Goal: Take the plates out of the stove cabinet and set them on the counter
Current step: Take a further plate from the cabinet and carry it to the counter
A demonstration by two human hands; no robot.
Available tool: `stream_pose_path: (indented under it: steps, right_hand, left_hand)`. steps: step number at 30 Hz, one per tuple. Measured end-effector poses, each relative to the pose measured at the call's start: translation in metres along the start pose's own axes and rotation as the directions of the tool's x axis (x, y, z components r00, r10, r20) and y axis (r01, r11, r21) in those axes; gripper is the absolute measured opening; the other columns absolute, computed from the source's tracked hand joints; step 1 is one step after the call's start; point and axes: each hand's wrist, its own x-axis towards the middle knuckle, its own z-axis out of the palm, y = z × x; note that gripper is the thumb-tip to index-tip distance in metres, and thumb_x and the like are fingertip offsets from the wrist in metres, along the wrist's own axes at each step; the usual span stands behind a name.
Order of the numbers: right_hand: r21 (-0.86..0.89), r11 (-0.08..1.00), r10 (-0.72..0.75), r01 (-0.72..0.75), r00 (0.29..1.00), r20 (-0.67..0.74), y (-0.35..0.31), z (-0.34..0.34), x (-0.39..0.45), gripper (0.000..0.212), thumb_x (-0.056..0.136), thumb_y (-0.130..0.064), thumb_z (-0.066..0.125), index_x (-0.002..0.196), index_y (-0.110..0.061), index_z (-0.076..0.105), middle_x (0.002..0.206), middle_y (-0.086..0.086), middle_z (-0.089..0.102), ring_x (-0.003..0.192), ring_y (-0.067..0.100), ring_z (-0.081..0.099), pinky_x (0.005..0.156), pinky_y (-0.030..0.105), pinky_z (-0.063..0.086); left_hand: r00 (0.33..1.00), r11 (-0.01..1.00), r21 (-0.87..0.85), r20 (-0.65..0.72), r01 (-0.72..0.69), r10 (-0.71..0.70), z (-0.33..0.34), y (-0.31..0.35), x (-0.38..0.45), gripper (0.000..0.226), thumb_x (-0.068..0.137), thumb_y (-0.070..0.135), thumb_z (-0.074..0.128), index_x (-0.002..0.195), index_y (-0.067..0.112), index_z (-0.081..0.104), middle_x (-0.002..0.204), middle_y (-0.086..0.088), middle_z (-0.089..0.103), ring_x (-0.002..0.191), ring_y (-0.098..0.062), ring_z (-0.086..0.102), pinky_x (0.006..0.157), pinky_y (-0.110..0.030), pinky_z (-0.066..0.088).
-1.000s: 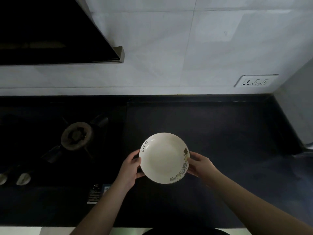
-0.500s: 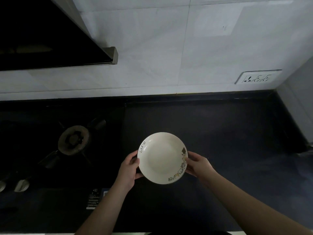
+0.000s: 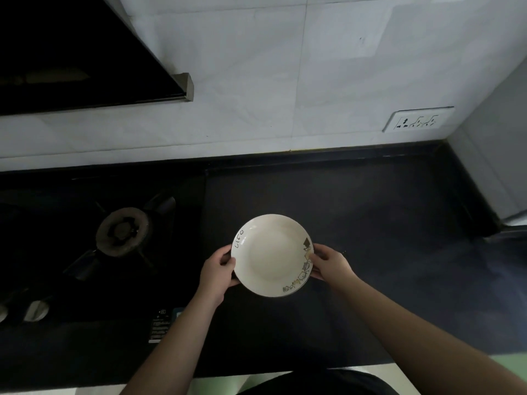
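Head cam: you've got a cream plate (image 3: 271, 253) w/ both hands, over the dark desk (image 3: 385, 238), just right of the gas hob (image 3: 85, 252). Can't tell if the plate's base touches the desk or sits just above it. Your left hand (image 3: 218, 273) grips the plate's left rim, thumb on top near the handwritten word, fingers curled under. Your right hand (image 3: 330, 265) grips the right rim, thumb over the printed pattern that runs along the lower-right edge, fingers tucked below. Under the lower-right rim a second edge seems to show, so maybe more than one plate stacked; too dim to be sure.

Plate faces up, roughly level, nothing in it. Left of it, one burner (image 3: 122, 230) w/ its pan supports, and two knobs (image 3: 35, 310) at the far left edge. A label sticker (image 3: 159, 326) sits on the hob's front right corner, near your left forearm. Top left, the black range hood (image 3: 71, 52) hangs over the hob. Back wall is pale tile; a white socket strip (image 3: 417, 119) is mounted on it to the right, above the desk's back edge. Lighting is low, so desk detail is hard to read.
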Motion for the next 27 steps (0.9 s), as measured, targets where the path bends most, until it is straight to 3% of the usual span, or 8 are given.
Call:
stream_pose_path:
  steps: [3, 6, 9, 13, 17, 20, 23, 27]
  right_hand:
    - [-0.042, 0.999, 0.012, -0.016, 0.996, -0.089, -0.001, -0.001, -0.004, 0.025, 0.099, -0.026, 0.05, 0.12, -0.016, 0.058, 0.1, 0.003, 0.07, 0.088, 0.016, 0.069, 0.07, 0.031, 0.058]
    - [-0.126, 0.992, -0.032, 0.009, 0.983, -0.181, 0.0, -0.01, -0.017, 0.024, 0.099, -0.028, 0.048, 0.118, -0.016, 0.059, 0.103, 0.003, 0.068, 0.09, 0.017, 0.066, 0.079, 0.038, 0.058]
    - [-0.28, 0.959, -0.087, 0.035, 0.981, -0.174, 0.01, -0.025, -0.039, 0.025, 0.097, -0.031, 0.051, 0.118, -0.023, 0.061, 0.101, -0.003, 0.067, 0.091, 0.015, 0.065, 0.083, 0.039, 0.057]
    - [-0.446, 0.891, -0.135, 0.081, 0.987, -0.091, 0.027, -0.037, -0.073, 0.03, 0.097, -0.039, 0.049, 0.125, -0.029, 0.058, 0.108, -0.01, 0.064, 0.096, 0.01, 0.061, 0.084, 0.031, 0.05]
    - [-0.592, 0.785, -0.231, 0.181, 0.973, -0.009, 0.049, -0.042, -0.116, 0.038, 0.098, -0.042, 0.047, 0.132, -0.028, 0.054, 0.123, -0.007, 0.061, 0.099, 0.006, 0.054, 0.087, 0.024, 0.042]
    - [-0.664, 0.702, -0.311, 0.258, 0.95, 0.04, 0.06, -0.05, -0.141, 0.041, 0.098, -0.042, 0.048, 0.135, -0.026, 0.052, 0.128, -0.004, 0.06, 0.1, 0.007, 0.057, 0.089, 0.022, 0.045]
    - [-0.723, 0.603, -0.382, 0.335, 0.918, 0.107, 0.073, -0.063, -0.163, 0.046, 0.098, -0.046, 0.045, 0.139, -0.026, 0.048, 0.135, -0.004, 0.055, 0.115, 0.014, 0.057, 0.096, 0.028, 0.046]
    - [-0.746, 0.527, -0.422, 0.407, 0.887, 0.185, 0.095, -0.088, -0.195, 0.05, 0.098, -0.049, 0.041, 0.143, -0.027, 0.042, 0.142, -0.004, 0.048, 0.125, 0.017, 0.049, 0.097, 0.03, 0.042]
  left_hand:
    - [0.997, 0.998, 0.071, -0.072, -0.002, 0.007, 0.001, -0.002, -0.004, 0.039, 0.098, 0.026, 0.057, 0.136, 0.023, 0.049, 0.117, -0.001, 0.059, 0.103, -0.02, 0.061, 0.071, -0.04, 0.062]
    - [0.985, 0.976, 0.208, -0.146, -0.063, 0.095, 0.0, -0.01, -0.013, 0.043, 0.098, 0.03, 0.054, 0.139, 0.019, 0.046, 0.117, -0.003, 0.062, 0.097, -0.018, 0.062, 0.066, -0.036, 0.061]
    - [0.977, 0.927, 0.352, -0.116, -0.127, 0.178, -0.004, -0.023, -0.023, 0.043, 0.098, 0.032, 0.053, 0.139, 0.02, 0.046, 0.109, 0.002, 0.063, 0.092, -0.016, 0.063, 0.075, -0.042, 0.061]
    - [0.955, 0.825, 0.516, -0.043, -0.23, 0.294, -0.01, -0.034, -0.04, 0.042, 0.098, 0.035, 0.051, 0.137, 0.018, 0.049, 0.087, 0.015, 0.056, 0.078, -0.004, 0.056, 0.07, -0.028, 0.048]
    - [0.908, 0.673, 0.658, 0.041, -0.338, 0.416, -0.011, -0.038, -0.072, 0.04, 0.097, 0.037, 0.05, 0.133, 0.019, 0.052, 0.093, 0.009, 0.06, 0.081, -0.009, 0.059, 0.068, -0.03, 0.049]
    - [0.857, 0.519, 0.752, 0.116, -0.407, 0.503, -0.009, -0.043, -0.1, 0.044, 0.097, 0.042, 0.048, 0.134, 0.019, 0.052, 0.111, 0.002, 0.063, 0.1, -0.017, 0.061, 0.075, -0.036, 0.053]
    - [0.804, 0.278, 0.864, 0.213, -0.421, 0.555, -0.001, -0.054, -0.139, 0.049, 0.097, 0.045, 0.044, 0.137, 0.016, 0.049, 0.123, -0.004, 0.061, 0.11, -0.022, 0.057, 0.077, -0.036, 0.052]
    - [0.805, 0.148, 0.91, 0.256, -0.388, 0.535, 0.024, -0.084, -0.209, 0.054, 0.098, 0.048, 0.039, 0.141, 0.015, 0.045, 0.126, -0.004, 0.059, 0.112, -0.023, 0.055, 0.082, -0.035, 0.05]
